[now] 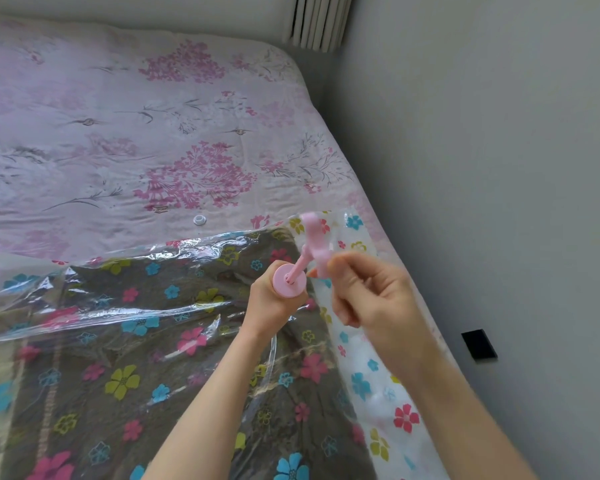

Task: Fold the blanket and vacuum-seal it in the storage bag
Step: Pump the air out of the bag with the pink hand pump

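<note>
bed (125, 109) with floral cover; storage bag (94, 306) lies flat on it, brown blanket (174, 368) inside; left hand (274, 301) wrapped tight round pink pump (289, 277) barrel standing on bag; right hand (371, 292) fingers closed on pump handle (314, 244), raised

Storage bag (118, 317): clear plastic film, glossy, creased, bright glare streaks along the folds; printed with flat matt flowers in pink, blue and yellow-green.

Blanket (194, 368) inside the bag: dark brown cloth, soft-looking, matt, rumpled.

Hand pump (289, 281): pink plastic, smooth, slight sheen on the round top and rod; handle (314, 244) same pink plastic, blurred.

Bed cover (136, 133): quilted cloth, pale pink with floral print, matt, finely puckered.

Small cap (199, 220) on the bed cover: translucent whitish plastic, smooth.

Wall (482, 168): plain grey, matt, even.
</note>
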The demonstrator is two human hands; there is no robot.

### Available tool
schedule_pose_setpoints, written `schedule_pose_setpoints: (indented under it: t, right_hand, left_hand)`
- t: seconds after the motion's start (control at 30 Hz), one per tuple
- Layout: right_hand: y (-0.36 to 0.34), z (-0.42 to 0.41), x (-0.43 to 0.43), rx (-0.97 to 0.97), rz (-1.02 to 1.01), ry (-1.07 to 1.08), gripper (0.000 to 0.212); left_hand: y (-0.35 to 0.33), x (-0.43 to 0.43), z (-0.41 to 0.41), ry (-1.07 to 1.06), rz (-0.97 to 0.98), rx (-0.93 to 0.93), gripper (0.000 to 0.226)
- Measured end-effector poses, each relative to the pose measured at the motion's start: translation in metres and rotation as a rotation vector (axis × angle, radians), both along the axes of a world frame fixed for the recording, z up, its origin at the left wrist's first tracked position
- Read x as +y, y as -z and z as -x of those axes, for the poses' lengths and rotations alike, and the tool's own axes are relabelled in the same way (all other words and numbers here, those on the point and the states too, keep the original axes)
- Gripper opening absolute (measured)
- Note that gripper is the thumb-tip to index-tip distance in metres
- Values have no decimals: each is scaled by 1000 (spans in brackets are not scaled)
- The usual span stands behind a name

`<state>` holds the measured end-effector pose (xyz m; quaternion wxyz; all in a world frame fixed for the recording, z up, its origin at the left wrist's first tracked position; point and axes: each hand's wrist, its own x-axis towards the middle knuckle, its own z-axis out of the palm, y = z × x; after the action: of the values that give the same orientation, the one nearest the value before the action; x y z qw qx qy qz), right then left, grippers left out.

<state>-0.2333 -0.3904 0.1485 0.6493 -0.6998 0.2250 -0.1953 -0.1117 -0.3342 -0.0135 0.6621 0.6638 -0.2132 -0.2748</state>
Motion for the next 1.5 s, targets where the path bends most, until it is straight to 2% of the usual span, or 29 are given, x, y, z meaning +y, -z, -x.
schedule_pose_setpoints:
  t: [0.1,0.17,0.27,0.37,0.43,0.53,0.6,0.67,0.77,0.83,0.9,1.0,1.07,1.13,1.23,1.3,1.37,1.5]
  right_hand:
    - [42,-16,10,187,67,30,20]
    - [45,-18,8,265,72,8,20]
    - [4,-12,2,134,37,17,19]
    - [-33,-2,3,-52,-7,14,21]
    - [-27,-3,6,-122,-5,30,21]
    - [18,-19,14,57,83,99,19]
    - [45,-26,13,204,79,75,19]
    - [48,-23,10,237,75,21,17]
    - [7,-19,9,70,50,49,17]
    - [-21,-10,11,-86,-9,48,20]
    - [-22,-6,13,-119,-51,41,21]
    - [19,-13,16,54,-30,67,17]
    - [45,-19,15,202,9,91,18]
    - [48,-15,9,255,35,45,17]
    - [7,-12,3,122,34,27,18]
    - [-24,-6,5,-48,-12,-18,20]
    - [-29,-3,4,-117,-40,-51,20]
    - [30,-13,2,155,38,5,21]
  left_hand:
    - [2,2,-3,7,25,6,28]
    - [1,2,-4,10,29,6,31]
    - [0,0,-5,-2,14,20,19]
    - [-2,-1,-3,-1,19,-4,26]
    - [0,-2,-2,7,13,14,28]
    - [-1,-1,-3,-28,21,64,25]
    - [-3,0,-5,-31,31,72,31]
    - [-1,0,-6,-26,41,69,36]
    - [4,0,-7,-26,20,57,20]
    - [5,-1,-6,-9,3,35,25]
    - [4,0,-5,-8,5,30,26]
    - [0,2,0,-22,16,35,24]
    - [-2,2,1,-12,9,20,34]
    - [-3,1,-1,1,-2,6,36]
    - [0,0,-4,-15,-4,36,22]
    - [2,1,-4,-19,-22,22,27]
    - [1,0,-3,-10,-16,22,28]
    - [-4,1,-1,-18,-14,47,20]
